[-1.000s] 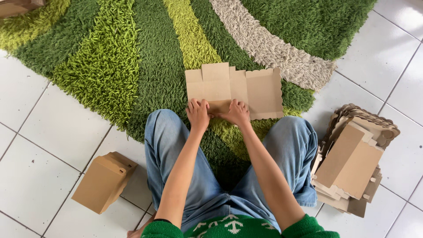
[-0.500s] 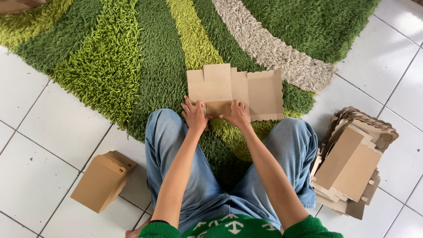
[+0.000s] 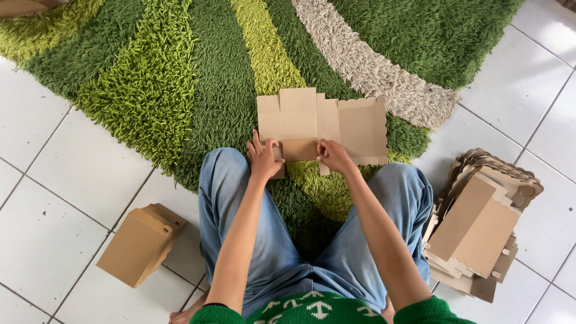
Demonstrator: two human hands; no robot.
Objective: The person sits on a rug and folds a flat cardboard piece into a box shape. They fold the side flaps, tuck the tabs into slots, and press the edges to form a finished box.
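Note:
A flat brown cardboard box blank (image 3: 324, 123) lies on the green shag rug (image 3: 180, 84) in front of my knees. My left hand (image 3: 263, 157) pinches the lower left flap of the blank. At the bottom edge near the middle, my right hand (image 3: 333, 156) grips a small flap. Both hands rest just above my knees in blue jeans, and the near edge of the blank is partly hidden by my fingers.
A folded-up brown cardboard box (image 3: 141, 243) lies on the white tiled floor (image 3: 54, 198) to my left. A stack of flat cardboard blanks (image 3: 480, 225) sits on the tiles to my right. Another brown piece (image 3: 21, 6) shows at the top left corner.
My hands have moved apart along the near edge of the blank, the left to the lower left flap, and the lower flaps are being folded.

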